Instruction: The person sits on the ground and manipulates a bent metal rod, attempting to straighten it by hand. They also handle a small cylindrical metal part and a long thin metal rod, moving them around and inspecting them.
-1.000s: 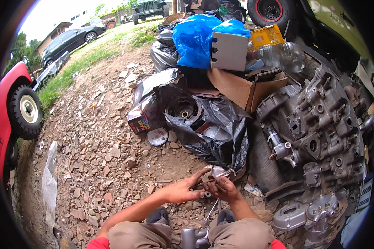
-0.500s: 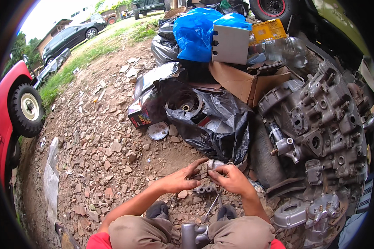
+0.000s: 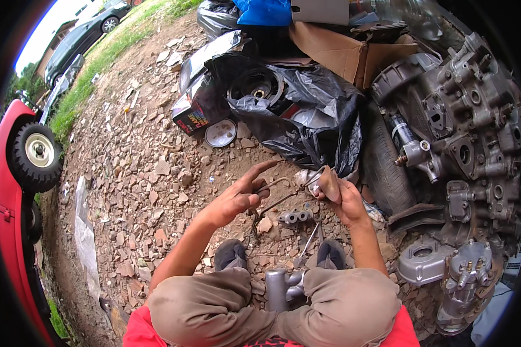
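Observation:
My left hand (image 3: 233, 200), index finger stretched out, has its thumb and other fingers closed on a thin bent metal wire (image 3: 279, 202). The wire has hooked and twisted ends and runs across toward my right hand. In my right hand (image 3: 351, 203) is a folded brownish sheet (image 3: 329, 185), possibly sandpaper, gripped near the wire's far end. A silvery thing (image 3: 307, 178) lies behind it, partly hidden. On the rubble below sits a small grey metal block with round holes (image 3: 298, 217), beside a slim screwdriver-like tool (image 3: 310, 238). A silver pipe-shaped metal part (image 3: 276, 291) stands between my knees.
Greasy engine castings (image 3: 463, 127) crowd the right, with a worn tyre (image 3: 388, 168) beside them. Ahead lie a black plastic bag (image 3: 324, 115) of parts, a cardboard box (image 3: 330, 49) and a round lid (image 3: 220, 133). A red vehicle (image 3: 11, 191) stands left of the broken-stone ground.
My hands have moved apart, and the bent wire and brownish sheet now show between them. The head view has tilted down, bringing more of my knees in.

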The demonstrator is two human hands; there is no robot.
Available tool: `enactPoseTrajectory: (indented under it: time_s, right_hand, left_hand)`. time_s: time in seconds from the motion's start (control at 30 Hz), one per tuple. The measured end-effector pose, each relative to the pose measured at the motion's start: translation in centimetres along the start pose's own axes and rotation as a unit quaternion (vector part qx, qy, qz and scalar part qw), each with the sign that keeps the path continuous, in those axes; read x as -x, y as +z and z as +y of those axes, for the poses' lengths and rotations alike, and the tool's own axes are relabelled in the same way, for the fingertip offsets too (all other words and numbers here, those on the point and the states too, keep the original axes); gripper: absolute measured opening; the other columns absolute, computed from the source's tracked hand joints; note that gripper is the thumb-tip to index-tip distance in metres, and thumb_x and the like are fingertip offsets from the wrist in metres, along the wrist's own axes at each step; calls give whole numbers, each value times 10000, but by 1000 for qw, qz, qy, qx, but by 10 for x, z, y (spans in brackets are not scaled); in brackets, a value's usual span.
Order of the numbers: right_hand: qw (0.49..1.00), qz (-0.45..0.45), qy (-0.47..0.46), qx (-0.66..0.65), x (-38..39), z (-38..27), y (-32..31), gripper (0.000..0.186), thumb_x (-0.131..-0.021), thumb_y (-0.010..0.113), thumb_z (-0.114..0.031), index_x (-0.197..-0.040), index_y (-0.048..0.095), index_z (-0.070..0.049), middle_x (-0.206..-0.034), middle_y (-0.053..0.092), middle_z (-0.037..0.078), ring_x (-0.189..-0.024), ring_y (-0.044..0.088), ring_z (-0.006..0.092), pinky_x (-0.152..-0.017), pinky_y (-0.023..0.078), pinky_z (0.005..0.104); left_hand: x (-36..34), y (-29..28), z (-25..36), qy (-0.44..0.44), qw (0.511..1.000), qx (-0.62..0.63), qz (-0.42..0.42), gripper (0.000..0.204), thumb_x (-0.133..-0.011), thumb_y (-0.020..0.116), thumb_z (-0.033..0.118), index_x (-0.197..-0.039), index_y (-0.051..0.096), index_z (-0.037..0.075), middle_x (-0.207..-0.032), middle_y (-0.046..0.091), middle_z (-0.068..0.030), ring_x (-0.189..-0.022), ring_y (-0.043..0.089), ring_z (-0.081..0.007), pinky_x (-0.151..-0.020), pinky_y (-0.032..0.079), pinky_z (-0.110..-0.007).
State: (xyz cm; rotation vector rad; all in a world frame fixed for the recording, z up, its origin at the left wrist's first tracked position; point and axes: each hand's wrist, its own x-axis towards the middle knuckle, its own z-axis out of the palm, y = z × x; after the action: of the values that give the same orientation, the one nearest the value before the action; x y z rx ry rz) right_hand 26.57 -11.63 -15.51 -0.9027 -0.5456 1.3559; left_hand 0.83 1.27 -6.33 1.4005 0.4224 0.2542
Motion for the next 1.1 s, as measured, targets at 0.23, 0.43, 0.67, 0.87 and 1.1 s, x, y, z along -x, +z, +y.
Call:
enactPoseTrajectory:
  time_s: [0.23,0.43,0.67,0.87,1.1]
  right_hand:
    - [994,23,-28,105,8,-10,42,363,-1023,521,-305,-985,678,20,-747,628,10,-658,583,80,-686,518,235]
    - [959,-22,-35,280,10,-23,43,336,-1006,567,-260,-846,680,12,-648,538,-37,-580,424,18,-545,356,205]
    - [960,139,-80,228,18,33,15,190,-971,613,-186,-968,628,4,-768,616,9,-646,572,80,-609,486,243]
    - [995,88,4,47,21,69,5,296,-1016,487,-203,-1258,508,-34,-995,641,107,-843,674,207,-698,548,319]
    - [987,-5,102,-121,15,74,24,484,-1033,405,-361,-1414,384,-63,-1280,569,137,-1090,618,265,-799,566,422]
  left_hand:
    - [-2,2,5,6,1000,-17,2,1179,-676,630,709,-1522,196,11,-817,337,30,-739,333,-90,-619,246,-223]
    - [3,-11,-7,0,999,-33,6,1024,-707,583,729,-1364,486,-50,-826,413,38,-700,373,-79,-602,288,-221]
    - [17,-51,-32,34,998,52,29,940,-749,562,648,-1326,483,-89,-880,509,3,-713,439,-86,-642,375,-222]
    - [23,-52,-30,39,996,84,17,944,-734,527,666,-1315,490,-78,-857,486,7,-737,438,-95,-631,332,-222]
    - [32,-49,-14,38,996,67,53,993,-651,572,701,-1272,508,-71,-865,515,-13,-792,523,-129,-650,394,-235]
